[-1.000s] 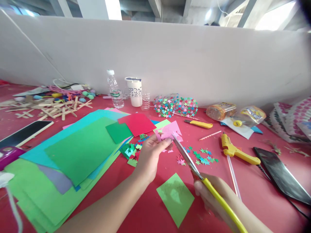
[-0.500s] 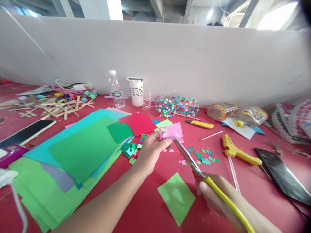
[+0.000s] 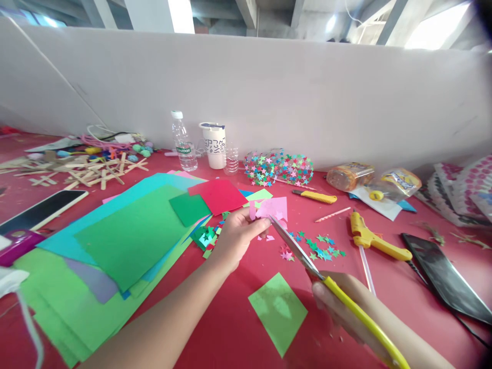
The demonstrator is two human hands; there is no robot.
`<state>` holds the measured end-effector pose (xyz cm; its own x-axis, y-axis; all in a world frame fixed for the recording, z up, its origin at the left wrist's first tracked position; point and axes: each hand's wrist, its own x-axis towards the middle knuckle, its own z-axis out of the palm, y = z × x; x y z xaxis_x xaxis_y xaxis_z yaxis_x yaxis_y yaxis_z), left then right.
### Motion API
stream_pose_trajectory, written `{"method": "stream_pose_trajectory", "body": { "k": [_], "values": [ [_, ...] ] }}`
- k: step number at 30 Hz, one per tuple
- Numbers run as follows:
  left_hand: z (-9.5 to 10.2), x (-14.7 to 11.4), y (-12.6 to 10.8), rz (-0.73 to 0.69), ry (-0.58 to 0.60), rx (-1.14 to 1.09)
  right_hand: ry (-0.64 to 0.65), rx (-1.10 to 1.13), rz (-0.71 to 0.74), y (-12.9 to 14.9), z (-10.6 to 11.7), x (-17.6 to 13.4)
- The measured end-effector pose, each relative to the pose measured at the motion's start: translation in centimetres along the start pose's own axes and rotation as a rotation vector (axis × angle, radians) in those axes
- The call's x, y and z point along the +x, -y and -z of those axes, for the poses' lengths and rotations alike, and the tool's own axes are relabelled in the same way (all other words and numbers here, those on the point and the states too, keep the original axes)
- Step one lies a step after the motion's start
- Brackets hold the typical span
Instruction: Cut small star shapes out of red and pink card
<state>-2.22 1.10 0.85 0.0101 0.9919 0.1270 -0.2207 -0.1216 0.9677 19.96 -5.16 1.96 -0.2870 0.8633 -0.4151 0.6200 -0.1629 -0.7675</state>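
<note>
Between the thumb and fingers of my left hand [image 3: 236, 236] is a small piece of pink paper [image 3: 265, 209]. My right hand [image 3: 342, 302] grips yellow-handled scissors [image 3: 298, 248], whose blade tips meet the pink paper beside my left thumb. Whether the blades are fully closed is hard to see. Beneath my hands, a light green paper square [image 3: 279, 312] lies on the red table. Small cut paper stars [image 3: 321, 248] in green, blue and pink are scattered right of the blades. More stars and scraps [image 3: 205, 238] lie left of my left hand.
Coloured paper sheets [image 3: 126, 236] spread over the left side. A yellow glue gun [image 3: 378, 241], a utility knife [image 3: 315, 196] and a black tablet-like object [image 3: 446, 271] lie at the right. A water bottle [image 3: 184, 143], a white cup [image 3: 215, 146] and star-covered bottles [image 3: 279, 168] stand or lie by the wall.
The scissor blades look closer together and their tips sit slightly further left on the pink paper. My left hand keeps its pinch; the view has shifted a little.
</note>
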Motion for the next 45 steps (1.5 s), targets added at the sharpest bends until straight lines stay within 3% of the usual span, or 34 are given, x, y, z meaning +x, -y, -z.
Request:
{"method": "stream_pose_trajectory", "body": {
  "k": [6,21,29,37,45],
  "values": [
    [0.2,0.0,0.4,-0.003,0.023,-0.017,0.060,-0.020,0.018,-0.6,0.0,0.5],
    [0.0,0.0,0.5,0.017,0.012,-0.039,0.068,-0.014,0.010,-0.7,-0.1,0.6],
    [0.2,0.0,0.6,-0.024,-0.054,-0.073,0.053,0.039,0.010,-0.4,-0.3,0.5],
    [-0.5,-0.5,0.4,-0.011,-0.069,-0.198,0.054,0.230,0.047,-0.7,-0.6,-0.3],
    [-1.1,-0.8,0.5,-0.022,-0.061,-0.176,0.074,0.211,0.023,-1.8,-0.6,-0.4]
  ]
}}
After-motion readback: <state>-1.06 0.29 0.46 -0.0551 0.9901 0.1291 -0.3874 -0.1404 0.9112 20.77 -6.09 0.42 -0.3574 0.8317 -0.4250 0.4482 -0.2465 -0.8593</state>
